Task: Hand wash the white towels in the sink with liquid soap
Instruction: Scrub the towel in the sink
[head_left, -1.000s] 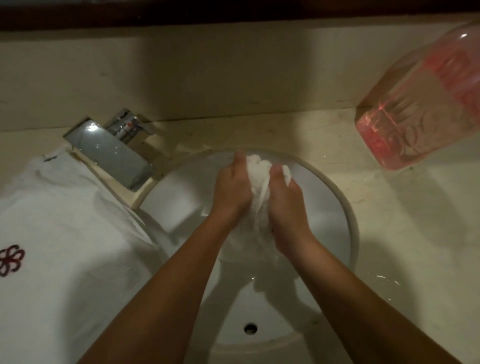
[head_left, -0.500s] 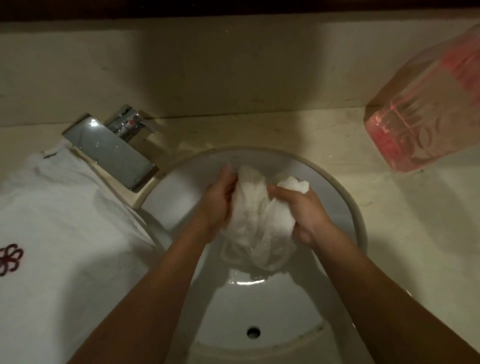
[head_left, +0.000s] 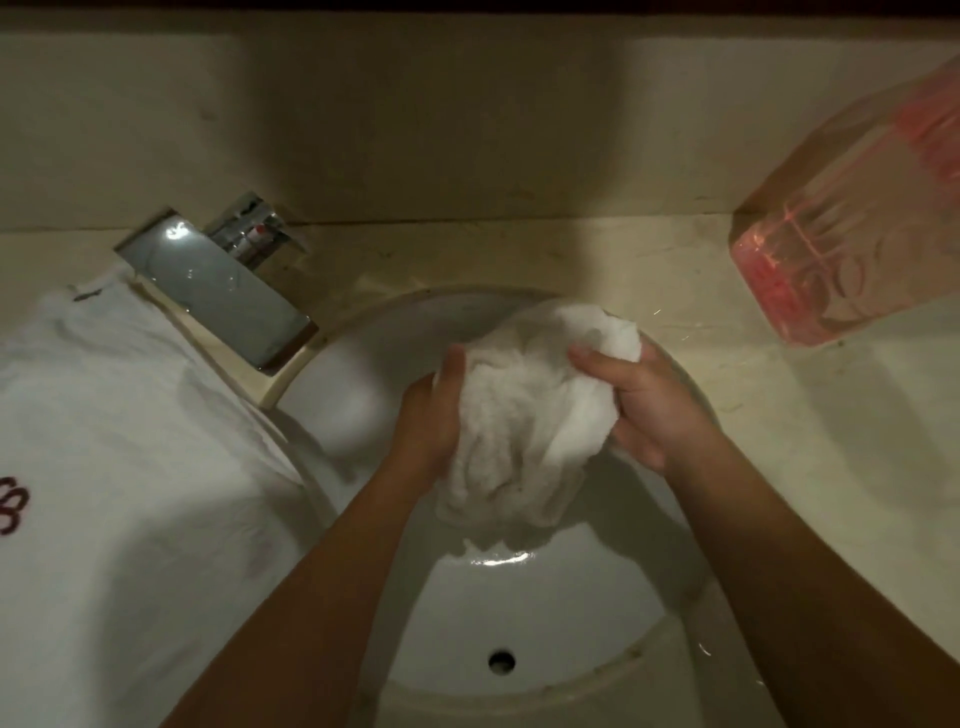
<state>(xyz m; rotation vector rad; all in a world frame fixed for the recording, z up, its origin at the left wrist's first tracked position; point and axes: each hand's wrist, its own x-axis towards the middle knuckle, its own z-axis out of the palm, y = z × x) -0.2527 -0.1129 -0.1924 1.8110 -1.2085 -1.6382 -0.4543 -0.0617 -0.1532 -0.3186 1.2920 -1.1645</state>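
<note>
A bunched, wet white towel (head_left: 530, 410) hangs over the white round sink (head_left: 358, 415), its lower end trailing toward the basin floor. My left hand (head_left: 434, 415) grips its left side, thumb on top. My right hand (head_left: 647, 410) holds the right side, fingers curled into the cloth near the upper corner. A clear bottle of pink liquid soap (head_left: 852, 234) stands on the counter at the upper right, apart from both hands.
A chrome faucet (head_left: 223, 291) sits at the sink's upper left, no water running. A second white towel with a red emblem (head_left: 114, 467) lies on the counter to the left. The beige counter (head_left: 831, 467) spreads right of the sink. The overflow hole (head_left: 501, 660) shows at the basin's near wall.
My hands were pressed close together on the towel; they have since spread apart and the towel bundle has opened wider and shifted right.
</note>
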